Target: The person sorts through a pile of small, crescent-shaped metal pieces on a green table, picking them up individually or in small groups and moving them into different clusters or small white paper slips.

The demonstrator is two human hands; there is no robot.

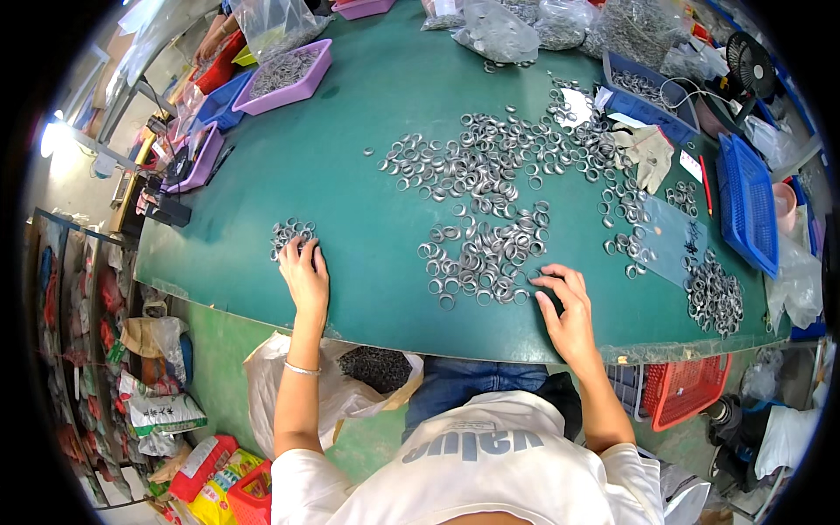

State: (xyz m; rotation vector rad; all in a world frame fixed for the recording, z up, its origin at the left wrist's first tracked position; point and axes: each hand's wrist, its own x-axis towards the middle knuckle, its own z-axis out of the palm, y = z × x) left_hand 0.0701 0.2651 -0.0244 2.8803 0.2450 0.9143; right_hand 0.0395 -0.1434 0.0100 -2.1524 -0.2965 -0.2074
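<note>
Many grey metal rings (486, 254) lie spread in a wide heap across the middle of the green table. My right hand (569, 313) is at the heap's near right edge, thumb and fingers apart, its fingertips beside the closest rings. Further left, a small separate pile of rings (291, 231) sits by itself. Over its near side rests my left hand (306, 278), fingers spread and fingertips among the rings; whether one is under them is hidden. Another group of rings (716, 296) lies at the table's right, next to a clear plastic sheet (672, 241).
Purple tray (324, 66) and blue tray (652, 92) of rings stand at the back. On the right are a glove (646, 157), a red pen (705, 185) and blue baskets (748, 206). A sack (271, 376) of dark pieces stands below the front edge. Another person's hand (210, 44) shows far left.
</note>
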